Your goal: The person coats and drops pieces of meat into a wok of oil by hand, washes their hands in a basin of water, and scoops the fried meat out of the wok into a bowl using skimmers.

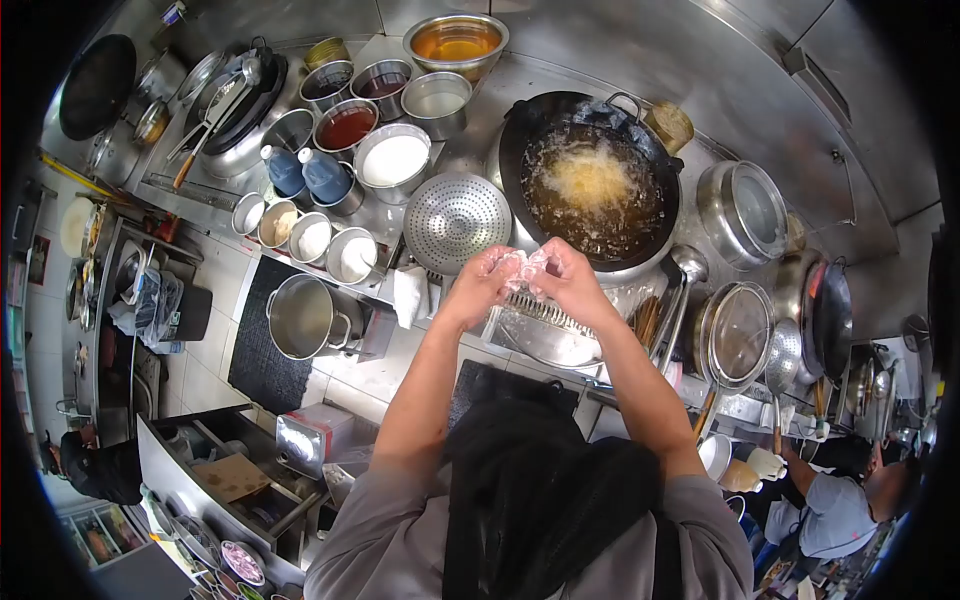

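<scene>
My left hand (pixel 480 287) and my right hand (pixel 567 283) are close together in front of the wok, fingers closed on a pale, white-coated piece of food (pixel 522 266). White coating also clings to the fingertips. Just beyond, the black wok (pixel 519 165) holds bubbling oil with a golden, foaming mass (pixel 590 176) in it. Below the hands is a metal tray (pixel 530 340) with a coiled spring-like edge and white powder on it. A round perforated strainer (pixel 457 222) lies left of my left hand.
Metal pots of sauce and white powder (pixel 394 160) stand at the left, near two blue squeeze bottles (pixel 325 176). A ladle (pixel 688 264) and wire strainers (pixel 738 335) are on the right. A large pot (pixel 303 318) sits lower left. Another person (pixel 835 505) is at the lower right.
</scene>
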Motion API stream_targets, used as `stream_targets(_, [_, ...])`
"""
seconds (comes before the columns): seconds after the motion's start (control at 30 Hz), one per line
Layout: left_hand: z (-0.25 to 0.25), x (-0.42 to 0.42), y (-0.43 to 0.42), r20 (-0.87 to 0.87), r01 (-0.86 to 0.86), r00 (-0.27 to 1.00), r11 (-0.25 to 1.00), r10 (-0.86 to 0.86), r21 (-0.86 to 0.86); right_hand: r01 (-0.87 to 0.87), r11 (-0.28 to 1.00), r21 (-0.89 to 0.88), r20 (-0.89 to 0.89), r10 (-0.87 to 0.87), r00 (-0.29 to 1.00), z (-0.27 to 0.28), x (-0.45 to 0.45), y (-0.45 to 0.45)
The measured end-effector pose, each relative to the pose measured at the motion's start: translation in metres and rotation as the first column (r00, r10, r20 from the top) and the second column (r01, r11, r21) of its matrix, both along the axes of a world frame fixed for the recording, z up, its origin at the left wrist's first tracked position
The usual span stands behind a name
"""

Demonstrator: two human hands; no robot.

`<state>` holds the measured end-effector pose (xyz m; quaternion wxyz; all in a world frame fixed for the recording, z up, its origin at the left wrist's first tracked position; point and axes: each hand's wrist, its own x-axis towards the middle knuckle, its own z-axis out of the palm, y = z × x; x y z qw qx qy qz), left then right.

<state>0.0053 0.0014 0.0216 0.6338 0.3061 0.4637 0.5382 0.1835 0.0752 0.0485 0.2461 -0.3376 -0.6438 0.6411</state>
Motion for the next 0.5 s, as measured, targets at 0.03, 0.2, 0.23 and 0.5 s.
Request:
stream_targets(0.03, [0.002, 0.000, 0.002, 0.065, -0.014, 0.998, 1.000, 0.013, 0.009, -0.026, 0.989, -0.144, -0.137, 0.006, 0.991, 0.003, 0.000, 0.003])
stream_targets(0.2, [0.010, 0.004, 0.010, 0.037, -0.088, 0.996, 0.995, 0.086, 0.050, -0.045, 0.895, -0.443, -0.372, -0.138, 0.918, -0.002, -0.002, 0.006])
stream_targets(0.23, [0.006, 0.004, 0.014, -0.178, -0.090, 0.978, 0.989, 0.111, 0.120, 0.045, 0.957, -0.287, -0.238, -0.116, 0.964, -0.002, -0.006, 0.006])
stream_targets(0.5, [0.002, 0.014, 0.018, -0.739, -0.040, 0.621, 0.952, 0.261, 0.303, -0.265, 0.660, 0.703, 0.545, -0.259, 0.798, 0.008, -0.027, -0.006])
